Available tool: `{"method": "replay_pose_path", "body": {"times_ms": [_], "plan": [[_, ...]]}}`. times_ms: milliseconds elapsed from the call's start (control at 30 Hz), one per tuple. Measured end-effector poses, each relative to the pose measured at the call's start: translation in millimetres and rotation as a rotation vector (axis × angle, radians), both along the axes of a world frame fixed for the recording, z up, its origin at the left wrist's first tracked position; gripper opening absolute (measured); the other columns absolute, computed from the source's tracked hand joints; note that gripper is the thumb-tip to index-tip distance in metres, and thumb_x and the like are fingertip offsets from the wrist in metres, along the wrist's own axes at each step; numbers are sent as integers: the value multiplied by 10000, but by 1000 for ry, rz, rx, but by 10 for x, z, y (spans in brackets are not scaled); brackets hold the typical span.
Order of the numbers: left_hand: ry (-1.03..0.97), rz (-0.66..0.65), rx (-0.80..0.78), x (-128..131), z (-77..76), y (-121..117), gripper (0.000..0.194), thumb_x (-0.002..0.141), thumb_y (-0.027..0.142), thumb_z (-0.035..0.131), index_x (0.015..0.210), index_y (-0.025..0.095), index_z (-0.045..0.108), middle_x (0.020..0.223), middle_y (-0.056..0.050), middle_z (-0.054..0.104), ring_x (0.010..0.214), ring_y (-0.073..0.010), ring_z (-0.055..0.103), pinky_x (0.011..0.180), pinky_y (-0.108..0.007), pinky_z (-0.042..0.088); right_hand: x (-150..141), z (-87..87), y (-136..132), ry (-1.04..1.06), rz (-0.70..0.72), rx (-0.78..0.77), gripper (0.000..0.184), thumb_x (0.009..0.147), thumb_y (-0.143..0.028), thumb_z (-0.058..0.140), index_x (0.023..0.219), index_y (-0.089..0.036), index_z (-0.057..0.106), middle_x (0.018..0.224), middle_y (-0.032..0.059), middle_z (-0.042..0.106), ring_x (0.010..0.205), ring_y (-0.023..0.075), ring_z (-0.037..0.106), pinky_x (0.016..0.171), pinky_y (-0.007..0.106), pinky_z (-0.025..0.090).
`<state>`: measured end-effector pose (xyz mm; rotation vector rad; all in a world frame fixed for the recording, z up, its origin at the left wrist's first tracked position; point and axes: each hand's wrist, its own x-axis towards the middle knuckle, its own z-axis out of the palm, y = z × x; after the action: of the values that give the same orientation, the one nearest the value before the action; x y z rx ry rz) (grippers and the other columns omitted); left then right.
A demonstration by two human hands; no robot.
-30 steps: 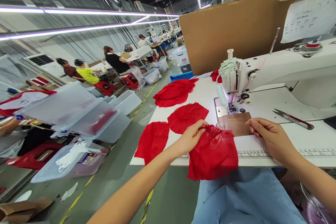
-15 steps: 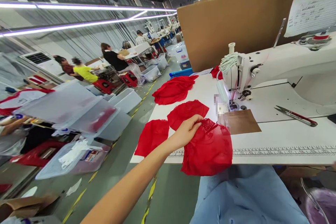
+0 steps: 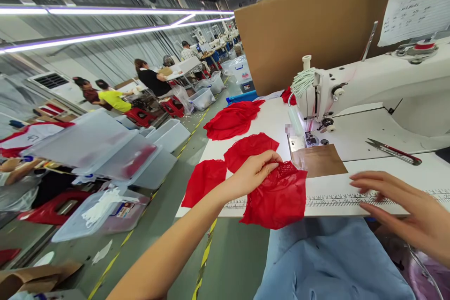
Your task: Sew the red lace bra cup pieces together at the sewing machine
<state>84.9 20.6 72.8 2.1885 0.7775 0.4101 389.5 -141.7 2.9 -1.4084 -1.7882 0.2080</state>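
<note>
My left hand [image 3: 258,171] pinches the upper edge of a red lace fabric piece [image 3: 281,197], which drapes over the table's front edge. More red fabric lies on the white table: one piece [image 3: 204,183] to the left, another [image 3: 251,147] just beyond my left hand, and a gathered pile [image 3: 234,119] farther back. From the right, my right hand [image 3: 397,201] reaches over the ruler strip [image 3: 337,200], fingers apart and nothing in them. Behind the held piece stands a white sewing machine [image 3: 372,84], with a brown sheet [image 3: 319,160] in front of its needle area.
Thread snips [image 3: 393,151] lie on the machine bed at right. A cardboard panel [image 3: 309,33] stands behind the machine. Across the aisle to the left are stacked plastic bins [image 3: 116,145], and several people sit at other stations.
My right hand has come into view from the right. The held red piece has shifted slightly in my left hand and hangs flatter.
</note>
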Motion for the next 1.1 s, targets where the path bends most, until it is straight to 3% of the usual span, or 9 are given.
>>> {"method": "replay_pose_path", "body": {"times_ms": [100,167,267,367,600,733,833,1000,1100], "plan": [[4,-30,-41,26,144,-89,191,1014,307,458,1011,186,607,988,-36,661,890,-170,590,825,-290,466,-374,92,458,186,175,-84,458,948,-535,641,1349,-316,609,1397,101,643,1227,281,646,958,390,593],[-6,-39,-88,28,227,-125,205,1013,324,468,1019,182,617,985,-43,658,886,-171,588,825,-291,468,-559,71,657,344,285,-245,556,888,-585,689,1336,-267,609,1383,116,649,1265,301,613,1031,441,539],[-5,-60,-169,39,306,-77,214,998,350,494,1022,177,618,960,-44,655,847,-166,588,796,-288,474,-700,1,770,500,420,-489,493,879,-676,606,958,-200,707,921,83,744,847,246,713,738,362,594],[78,-62,-179,115,302,136,218,975,371,521,959,175,615,887,-24,643,791,-156,575,755,-276,462,-692,-67,759,514,378,-537,498,897,-668,543,711,-210,602,572,-8,581,490,149,541,453,267,439],[363,-120,49,373,236,543,216,952,348,559,836,176,621,814,-5,646,758,-158,576,671,-254,421,-520,-64,754,506,200,-545,330,909,-523,547,795,-221,621,411,-64,491,358,143,462,368,245,350],[210,-28,726,239,270,291,219,1020,211,433,979,201,648,949,-33,685,832,-165,597,691,-266,422,-459,52,729,422,186,-218,221,961,-404,537,951,-225,665,824,59,764,691,198,714,609,297,584],[201,-189,1099,55,149,67,288,1047,146,381,964,200,651,889,-36,663,792,-162,569,716,-289,419,-399,0,630,102,218,181,185,999,-204,505,1074,-234,672,1059,86,764,906,190,738,769,288,609],[439,-403,825,-66,-234,-103,480,1020,569,476,793,171,617,828,-50,591,733,-182,539,715,-333,459,-374,-291,372,-380,227,316,310,959,-31,436,1065,-187,681,980,90,764,795,198,715,626,292,597],[375,-230,642,146,-353,-109,379,1092,347,321,956,163,623,984,-81,600,845,-190,576,753,-319,497,-406,-349,288,-486,209,309,322,946,-6,414,1002,-174,683,957,92,759,725,192,673,537,292,550]]}}
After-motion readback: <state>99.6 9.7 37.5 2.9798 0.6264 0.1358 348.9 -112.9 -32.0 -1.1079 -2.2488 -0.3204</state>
